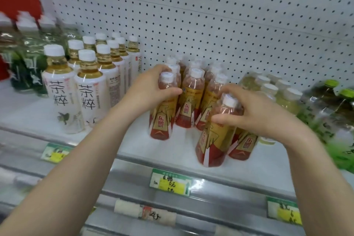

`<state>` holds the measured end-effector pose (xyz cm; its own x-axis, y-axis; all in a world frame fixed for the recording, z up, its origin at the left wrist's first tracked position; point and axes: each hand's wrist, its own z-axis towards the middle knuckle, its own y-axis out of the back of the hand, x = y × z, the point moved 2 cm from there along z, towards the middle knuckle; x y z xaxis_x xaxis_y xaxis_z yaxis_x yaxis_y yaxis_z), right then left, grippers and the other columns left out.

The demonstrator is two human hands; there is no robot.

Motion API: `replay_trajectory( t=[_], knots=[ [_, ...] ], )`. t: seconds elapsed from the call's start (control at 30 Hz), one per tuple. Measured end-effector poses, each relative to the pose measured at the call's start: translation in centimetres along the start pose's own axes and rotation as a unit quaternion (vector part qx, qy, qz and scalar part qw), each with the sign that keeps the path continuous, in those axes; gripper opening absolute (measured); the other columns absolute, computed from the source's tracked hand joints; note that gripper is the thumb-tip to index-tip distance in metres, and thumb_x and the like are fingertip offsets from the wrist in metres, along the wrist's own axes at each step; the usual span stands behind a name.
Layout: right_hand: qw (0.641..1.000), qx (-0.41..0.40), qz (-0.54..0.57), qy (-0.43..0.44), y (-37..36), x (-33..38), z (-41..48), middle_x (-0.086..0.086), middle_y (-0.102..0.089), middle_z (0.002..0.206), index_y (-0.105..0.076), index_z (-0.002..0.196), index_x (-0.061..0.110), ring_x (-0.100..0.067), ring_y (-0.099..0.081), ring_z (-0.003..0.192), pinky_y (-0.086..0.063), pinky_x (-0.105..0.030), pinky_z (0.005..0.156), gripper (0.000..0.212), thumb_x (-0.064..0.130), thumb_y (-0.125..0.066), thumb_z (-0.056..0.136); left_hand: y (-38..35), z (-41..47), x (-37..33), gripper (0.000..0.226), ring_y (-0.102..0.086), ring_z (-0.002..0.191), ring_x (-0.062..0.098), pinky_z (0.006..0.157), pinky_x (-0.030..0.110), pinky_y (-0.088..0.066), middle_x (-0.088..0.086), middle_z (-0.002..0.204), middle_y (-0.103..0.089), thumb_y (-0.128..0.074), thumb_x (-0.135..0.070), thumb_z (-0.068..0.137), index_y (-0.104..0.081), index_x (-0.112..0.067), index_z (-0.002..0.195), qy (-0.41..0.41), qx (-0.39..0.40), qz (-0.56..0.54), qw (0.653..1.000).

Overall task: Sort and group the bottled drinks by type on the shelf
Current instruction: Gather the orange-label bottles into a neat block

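Several red-and-gold labelled bottles with clear caps stand grouped in the middle of the white shelf (172, 151). My left hand (151, 86) wraps the neck of the front-left red bottle (162, 120), which stands upright. Around the upper part of the front-right red bottle (212, 143), near the shelf's front edge, my right hand (252, 113) is closed. Another red bottle (242, 147) stands just right of it. White-labelled tea bottles (61, 92) stand in rows to the left.
Pale yellow-green bottles (275, 92) stand behind my right hand. Green-capped bottles (333, 105) fill the far right, dark green-labelled ones (24, 74) the far left. A pegboard wall (210, 15) backs the shelf. Price tags (170, 183) line the front rail.
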<state>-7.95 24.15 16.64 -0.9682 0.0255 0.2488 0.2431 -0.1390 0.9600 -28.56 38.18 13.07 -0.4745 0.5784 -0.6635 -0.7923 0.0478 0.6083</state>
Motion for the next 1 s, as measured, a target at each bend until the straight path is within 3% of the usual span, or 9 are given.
replay_trajectory(
  t=[0.13, 0.27, 0.33, 0.47, 0.6, 0.77, 0.87, 0.93, 1.0],
  knots=[
    [0.997, -0.045, 0.046, 0.042, -1.0, -0.4, 1.0, 0.012, -0.059, 0.119, -0.048, 0.131, 0.046, -0.003, -0.058, 0.095, -0.045, -0.021, 0.074, 0.058, 0.056, -0.070, 0.079, -0.2, -0.1, 0.1, 0.071, -0.052, 0.118, 0.016, 0.089, 0.028, -0.040, -0.001, 0.140, -0.051, -0.067, -0.045, 0.086, -0.037, -0.020, 0.145, -0.019, 0.027, 0.021, 0.999],
    [0.991, -0.048, 0.092, 0.086, -1.7, 0.1, 3.3, 0.005, -0.049, 0.124, -0.050, 0.131, 0.050, -0.012, -0.051, 0.112, -0.043, -0.019, 0.088, 0.055, 0.035, -0.074, 0.084, 0.2, -0.4, 0.5, 0.063, -0.051, 0.113, 0.010, 0.093, 0.031, -0.045, -0.003, 0.142, -0.049, -0.060, -0.038, 0.093, -0.033, -0.027, 0.149, 0.011, 0.058, -0.060, 0.996],
    [0.988, -0.049, 0.110, 0.098, -2.2, 0.4, 4.4, 0.004, -0.048, 0.128, -0.052, 0.133, 0.046, -0.012, -0.049, 0.119, -0.042, -0.015, 0.094, 0.056, 0.027, -0.075, 0.085, 0.3, -0.4, 0.8, 0.058, -0.055, 0.117, 0.015, 0.098, 0.041, -0.049, -0.001, 0.140, -0.053, -0.060, -0.041, 0.092, -0.037, -0.030, 0.145, 0.005, 0.060, -0.045, 0.997],
    [0.983, -0.048, 0.142, 0.110, -3.0, 0.7, 6.1, 0.006, -0.047, 0.134, -0.051, 0.139, 0.044, -0.015, -0.049, 0.125, -0.046, -0.039, 0.106, 0.059, 0.025, -0.073, 0.087, 0.4, -0.3, 0.9, 0.058, -0.058, 0.114, 0.016, 0.092, 0.046, -0.054, -0.002, 0.134, -0.056, -0.063, -0.042, 0.089, -0.041, -0.030, 0.142, 0.002, 0.056, -0.051, 0.997],
    [0.988, -0.031, 0.108, 0.107, -3.4, 1.1, 6.1, 0.006, -0.044, 0.142, -0.040, 0.146, 0.047, -0.016, -0.047, 0.131, -0.043, -0.045, 0.109, 0.064, 0.030, -0.069, 0.091, 0.2, -0.3, 1.1, 0.058, -0.052, 0.109, 0.010, 0.091, 0.038, -0.052, -0.004, 0.138, -0.053, -0.060, -0.038, 0.092, -0.038, -0.028, 0.145, -0.026, 0.043, -0.040, 0.998],
    [0.966, -0.251, -0.040, -0.045, -0.4, -1.6, 3.1, -0.004, -0.051, 0.141, -0.038, 0.147, 0.037, -0.024, -0.047, 0.129, -0.043, -0.044, 0.103, 0.063, 0.063, -0.051, 0.091, -0.3, -0.5, 1.3, 0.059, -0.047, 0.111, 0.006, 0.082, 0.024, -0.046, -0.007, 0.137, -0.048, -0.059, -0.036, 0.093, -0.035, -0.025, 0.146, -0.045, 0.030, -0.059, 0.997],
    [0.960, -0.209, -0.039, -0.182, -0.5, -4.4, 1.4, -0.012, -0.052, 0.141, -0.040, 0.145, 0.025, -0.035, -0.050, 0.126, -0.047, -0.050, 0.100, 0.074, 0.069, -0.051, 0.086, -0.5, -0.4, 1.4, 0.059, -0.048, 0.110, 0.007, 0.081, 0.022, -0.046, -0.008, 0.134, -0.046, -0.058, -0.037, 0.093, -0.035, -0.025, 0.145, -0.045, 0.025, -0.059, 0.997],
    [0.955, -0.222, 0.019, -0.193, -1.6, -4.9, 0.8, -0.012, -0.060, 0.132, -0.045, 0.139, 0.023, -0.034, -0.060, 0.112, -0.052, -0.052, 0.092, 0.068, 0.066, -0.054, 0.087, -0.6, -0.4, 1.4, 0.059, -0.049, 0.106, 0.006, 0.075, 0.019, -0.045, -0.010, 0.129, -0.046, -0.058, -0.037, 0.093, -0.034, -0.025, 0.145, -0.044, 0.029, -0.060, 0.997],
    [0.943, -0.282, 0.029, -0.173, -2.2, -4.6, 0.6, -0.008, -0.071, 0.108, -0.051, 0.125, 0.026, -0.031, -0.065, 0.095, -0.054, -0.047, 0.083, 0.057, 0.068, -0.053, 0.086, -0.7, -0.5, 1.5, 0.059, -0.051, 0.107, 0.008, 0.081, 0.027, -0.049, -0.005, 0.134, -0.048, -0.058, -0.038, 0.093, -0.034, -0.025, 0.145, -0.048, 0.031, -0.062, 0.996]
  ],
)
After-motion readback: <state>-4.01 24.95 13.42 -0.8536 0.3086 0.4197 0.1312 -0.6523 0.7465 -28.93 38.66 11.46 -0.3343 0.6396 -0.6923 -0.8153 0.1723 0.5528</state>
